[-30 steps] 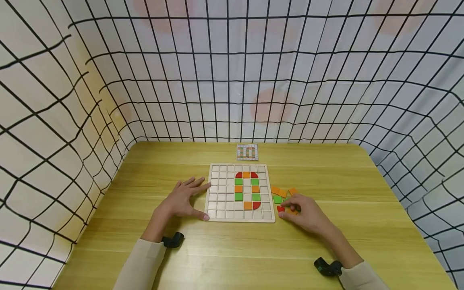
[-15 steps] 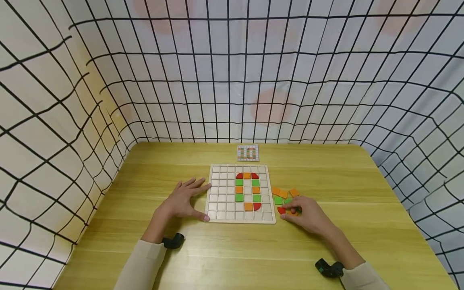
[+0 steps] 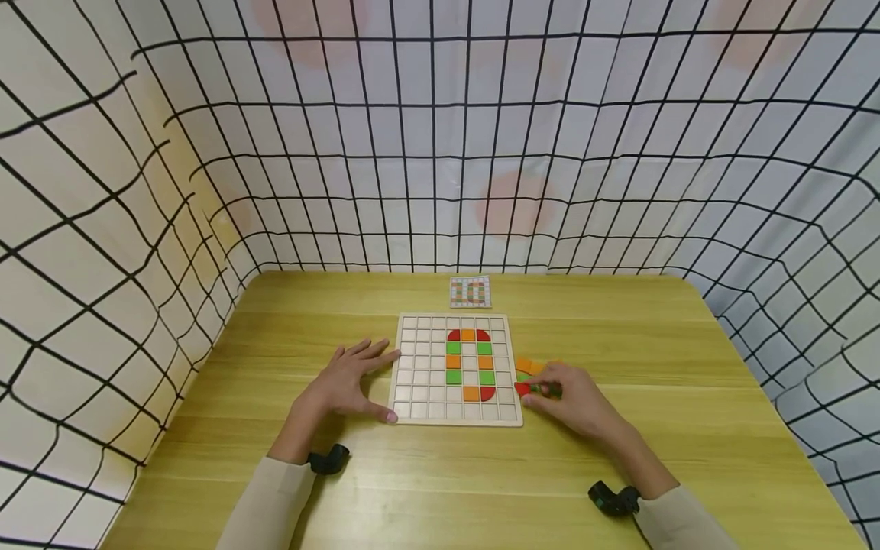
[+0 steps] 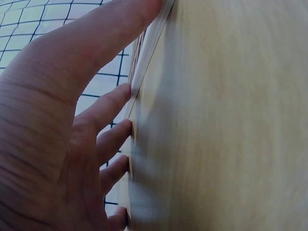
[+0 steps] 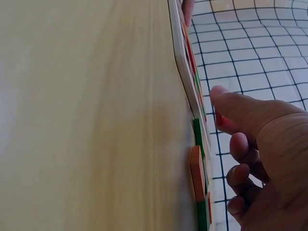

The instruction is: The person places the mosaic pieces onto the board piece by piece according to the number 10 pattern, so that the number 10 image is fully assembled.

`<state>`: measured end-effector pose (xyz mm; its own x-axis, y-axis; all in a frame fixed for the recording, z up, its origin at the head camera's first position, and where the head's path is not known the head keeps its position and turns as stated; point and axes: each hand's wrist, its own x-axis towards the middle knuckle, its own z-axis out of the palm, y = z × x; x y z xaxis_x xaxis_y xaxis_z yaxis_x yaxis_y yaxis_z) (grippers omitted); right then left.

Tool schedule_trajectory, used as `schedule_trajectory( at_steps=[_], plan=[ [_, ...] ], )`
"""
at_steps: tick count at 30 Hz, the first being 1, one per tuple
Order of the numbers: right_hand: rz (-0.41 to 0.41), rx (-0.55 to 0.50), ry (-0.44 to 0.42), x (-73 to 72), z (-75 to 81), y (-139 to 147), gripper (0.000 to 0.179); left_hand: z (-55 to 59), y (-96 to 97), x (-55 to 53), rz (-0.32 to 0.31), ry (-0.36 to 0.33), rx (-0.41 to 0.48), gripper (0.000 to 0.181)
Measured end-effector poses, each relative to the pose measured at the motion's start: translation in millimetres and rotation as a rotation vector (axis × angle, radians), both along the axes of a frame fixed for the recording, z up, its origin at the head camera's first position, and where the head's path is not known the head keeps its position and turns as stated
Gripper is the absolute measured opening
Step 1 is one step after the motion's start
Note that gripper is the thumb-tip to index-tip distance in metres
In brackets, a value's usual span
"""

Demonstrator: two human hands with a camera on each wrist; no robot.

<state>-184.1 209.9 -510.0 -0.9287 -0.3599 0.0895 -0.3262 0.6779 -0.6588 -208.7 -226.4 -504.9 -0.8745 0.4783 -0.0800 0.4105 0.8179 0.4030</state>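
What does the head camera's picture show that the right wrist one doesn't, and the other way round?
Only the head view: the pattern card, the wooden board's gridded face with its unclosed ring of tiles, and both sleeves.

Only the right wrist view: the thick side of a loose orange tile, and a gap between the rounded red tile and the tabletop.

Both: the right hand pinching that red tile, the board, loose green tiles and the black mesh.
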Motion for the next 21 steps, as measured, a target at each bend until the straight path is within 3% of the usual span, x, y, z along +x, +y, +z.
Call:
schedule_trajectory(
  at_steps=[9,21],
  plan=[
    [-0.001,-0.032,0.058,-11.2,-5.4,-29,0.024,-0.5,-0.1,0.9,0.0,-0.005,0.003,0.115],
    [0.08,-0.032,0.056,-13.8,-4.2,-76,0.026,2.4,0.4,1.1,0.003,0.002,0.002,0.114]
  ],
)
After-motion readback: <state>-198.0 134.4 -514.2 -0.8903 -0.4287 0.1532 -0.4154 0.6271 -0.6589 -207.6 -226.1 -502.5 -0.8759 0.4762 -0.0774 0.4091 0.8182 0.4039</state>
